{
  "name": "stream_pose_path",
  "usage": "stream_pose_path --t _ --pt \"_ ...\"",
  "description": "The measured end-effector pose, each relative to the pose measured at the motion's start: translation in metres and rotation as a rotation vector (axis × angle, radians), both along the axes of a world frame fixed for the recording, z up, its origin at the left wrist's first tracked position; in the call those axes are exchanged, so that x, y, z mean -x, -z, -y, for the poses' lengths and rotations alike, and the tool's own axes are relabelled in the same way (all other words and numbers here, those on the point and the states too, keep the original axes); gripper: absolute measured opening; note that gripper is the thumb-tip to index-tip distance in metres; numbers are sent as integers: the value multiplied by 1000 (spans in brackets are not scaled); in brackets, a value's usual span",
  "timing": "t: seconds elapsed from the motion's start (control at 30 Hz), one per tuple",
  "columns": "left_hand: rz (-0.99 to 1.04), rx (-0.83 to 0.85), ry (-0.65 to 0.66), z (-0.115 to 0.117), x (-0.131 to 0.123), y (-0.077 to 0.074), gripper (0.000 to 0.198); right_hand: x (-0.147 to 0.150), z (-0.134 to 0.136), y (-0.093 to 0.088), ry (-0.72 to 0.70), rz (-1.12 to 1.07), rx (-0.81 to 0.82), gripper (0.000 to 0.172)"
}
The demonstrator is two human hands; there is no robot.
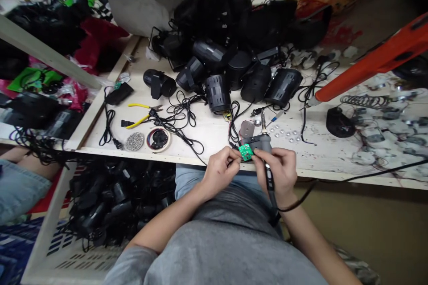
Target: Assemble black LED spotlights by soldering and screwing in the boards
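**Tiny green circuit board (246, 152), pinched and under the gun**

Left hand (220, 170) is nearly closed, its fingertips pinching the board just above the pale wooden bench edge (167, 153), right between both hands. Right hand (276, 173) curls firmly round a grey plastic desoldering gun (262, 143), whose nose sits right at the board (the exact contact spot is hidden, can't tell). Ahead of the hands sit black cylindrical lamp housings (218, 93); further left lie yellow-handled pliers (137, 113).
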State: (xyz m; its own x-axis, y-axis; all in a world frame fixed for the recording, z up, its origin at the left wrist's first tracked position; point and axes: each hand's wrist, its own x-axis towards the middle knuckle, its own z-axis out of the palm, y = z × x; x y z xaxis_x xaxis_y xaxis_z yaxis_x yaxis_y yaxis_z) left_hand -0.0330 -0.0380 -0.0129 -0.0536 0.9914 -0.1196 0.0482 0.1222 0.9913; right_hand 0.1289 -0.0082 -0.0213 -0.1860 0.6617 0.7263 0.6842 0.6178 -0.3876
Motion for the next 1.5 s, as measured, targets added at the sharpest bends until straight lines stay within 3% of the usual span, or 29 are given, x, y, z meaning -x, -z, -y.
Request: stream_pose_path --t 0.17,0.4,0.57,0.77,1.5 --pt "90 85 -16 -2 1 0 18 15 -5 14 -9 -34 9 19" --pt "235 218 -85 -7 -1 2 32 13 -2 16 -4 -22 40 23" --pt "303 264 -125 -10 -4 2 28 14 -3 18 -7 -29 52 25" --pt "353 273 -141 -12 -6 2 16 13 -2 20 -10 -47 63 24" --pt "339 198 -137 -8 -10 5 28 14 0 13 -81 -118 156 24"
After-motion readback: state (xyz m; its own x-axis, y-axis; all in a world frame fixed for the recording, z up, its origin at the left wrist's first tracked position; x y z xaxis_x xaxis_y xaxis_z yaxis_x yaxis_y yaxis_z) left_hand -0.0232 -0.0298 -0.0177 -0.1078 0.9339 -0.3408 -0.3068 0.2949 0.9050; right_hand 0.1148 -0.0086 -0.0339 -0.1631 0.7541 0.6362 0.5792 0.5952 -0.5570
